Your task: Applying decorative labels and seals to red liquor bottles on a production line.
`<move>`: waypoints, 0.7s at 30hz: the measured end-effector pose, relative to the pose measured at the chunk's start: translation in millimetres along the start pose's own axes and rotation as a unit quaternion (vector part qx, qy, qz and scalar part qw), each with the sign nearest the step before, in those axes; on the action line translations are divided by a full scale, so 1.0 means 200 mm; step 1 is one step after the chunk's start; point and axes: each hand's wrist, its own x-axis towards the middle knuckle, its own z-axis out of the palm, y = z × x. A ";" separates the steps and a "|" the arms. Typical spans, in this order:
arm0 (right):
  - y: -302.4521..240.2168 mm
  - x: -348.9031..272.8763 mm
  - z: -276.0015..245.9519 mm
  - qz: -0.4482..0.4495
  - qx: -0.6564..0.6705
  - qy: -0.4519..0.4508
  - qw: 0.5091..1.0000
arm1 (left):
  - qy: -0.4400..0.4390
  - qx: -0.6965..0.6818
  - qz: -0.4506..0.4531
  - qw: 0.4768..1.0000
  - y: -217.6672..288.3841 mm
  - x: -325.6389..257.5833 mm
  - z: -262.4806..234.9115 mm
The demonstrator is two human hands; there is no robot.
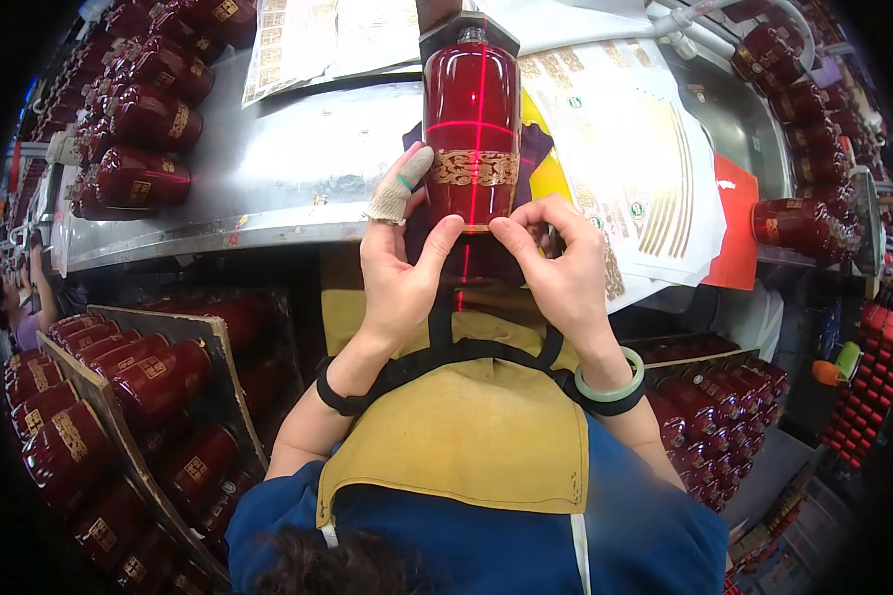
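Note:
A glossy dark red glass bottle (pixel 471 104) lies in front of me, its neck pointing away and its base toward me. An ornate gold band (pixel 476 168) circles its lower part, and a thin gold line shows near the base. Crossed red laser lines fall on the bottle. My left hand (pixel 399 248) grips the base's left side, thumb on the lower edge; a cloth finger cover (pixel 403 185) sits on a raised finger. At the right of the base, my right hand (pixel 569 260) has its thumb on the edge and its fingers curled, partly hidden.
Decal sheets (pixel 645 159) with gold patterns lie right of the bottle, over an orange-red sheet (pixel 734 223). Red bottles (pixel 144 177) stand at the left of the metal table (pixel 258 203). Wooden racks (pixel 230 367) of bottles flank me. Another person (pixel 40 307) is at far left.

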 end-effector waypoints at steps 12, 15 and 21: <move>-0.01 0.00 0.00 -0.009 -0.006 -0.003 1.000 | 0.012 0.350 0.387 0.853 0.02 0.05 -0.01; -0.01 0.01 -0.03 -0.034 -0.028 0.004 0.999 | 0.018 0.344 0.382 0.857 0.00 0.06 -0.02; -0.02 0.06 -0.21 -0.010 -0.075 -0.108 0.991 | 0.072 0.316 0.323 0.889 -0.05 0.01 -0.01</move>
